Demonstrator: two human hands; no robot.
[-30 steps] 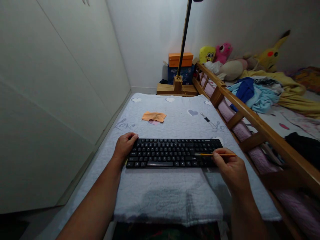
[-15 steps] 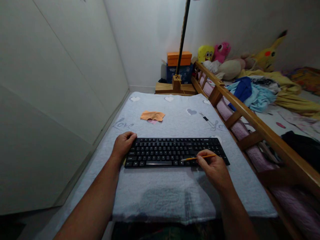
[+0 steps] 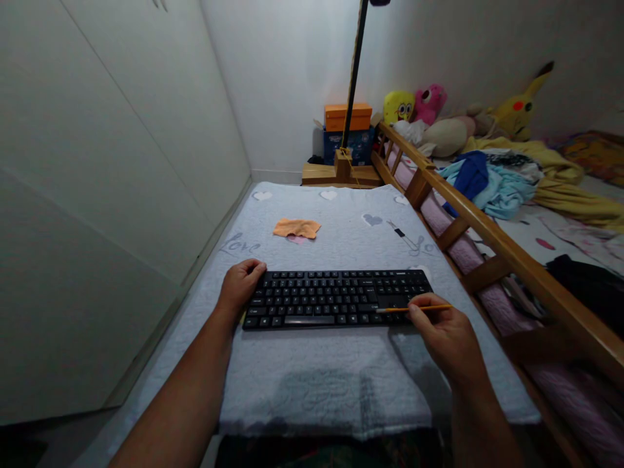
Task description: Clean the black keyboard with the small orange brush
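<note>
A black keyboard (image 3: 312, 294) lies flat on the light blue quilted cloth. My left hand (image 3: 241, 284) is closed on its left end, thumb along the upper corner. A slim paintbrush (image 3: 397, 310) with an orange handle and pale tip is pinched in my right hand (image 3: 444, 328). The brush lies nearly level over the keyboard's lower right part, its tip pointing left near the arrow keys. My right hand hides part of the number pad. Beyond the keyboard rests a crumpled orange cloth (image 3: 297, 228).
A thin tool (image 3: 400, 233) with a black middle lies at the far right of the quilted cloth (image 3: 322, 364). A wooden bed rail (image 3: 482, 231) runs along the right side, white cabinet doors (image 3: 97, 195) along the left. Behind stand a dark pole (image 3: 353, 75) and stacked boxes (image 3: 348, 117).
My right hand has moved to the right with the paintbrush, whose tip has gone from beside the lower keys to nearer the arrow keys. My left hand stays on the keyboard.
</note>
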